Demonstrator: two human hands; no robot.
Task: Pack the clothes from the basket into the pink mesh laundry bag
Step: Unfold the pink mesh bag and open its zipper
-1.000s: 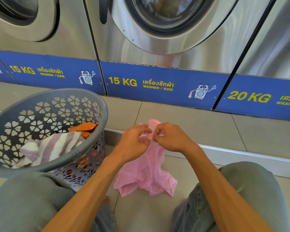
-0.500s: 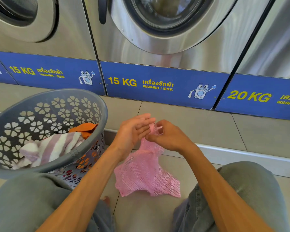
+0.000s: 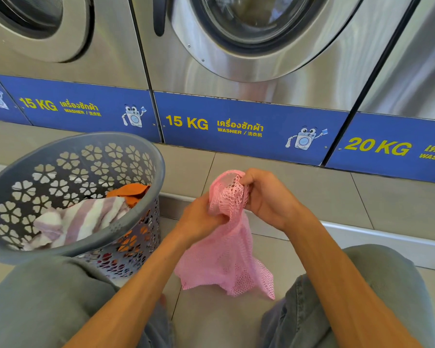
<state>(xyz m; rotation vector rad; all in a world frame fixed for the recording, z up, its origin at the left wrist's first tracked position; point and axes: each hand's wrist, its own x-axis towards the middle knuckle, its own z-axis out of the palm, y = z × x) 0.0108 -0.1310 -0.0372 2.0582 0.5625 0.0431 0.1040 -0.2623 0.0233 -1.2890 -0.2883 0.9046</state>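
Left hand: fingers curled round a bunched fold of the pink mesh laundry bag, gripping low on the neck, apparently to anchor it.
Right hand: pinching the gathered top hem higher up, fingertips tucked into the mesh, seemingly hunting for the mouth.
Bag position: hanging between the knees, lifted off the tiled floor, lower corners drooping free; looks limp and empty, mouth not yet spread.
Reason for the grip: two hands close together on the neck, likely working the opening apart before any garment goes in.
Basket: grey, flower-pierced plastic, tilted toward the wearer, just beside the left knee, within easy reach of the left arm.
Clothes: striped pink-and-white cloth on top, orange garment behind it against the far wall; all apparently in the basket, none packed yet.
Edges: raised tiled step straight ahead, washer front marked 15 KG beyond it.
Open room: bare floor between the legs under the bag; narrow gap between basket rim and left hand.
Next, as a guess: spread the mouth wide, then reach left for the striped piece.
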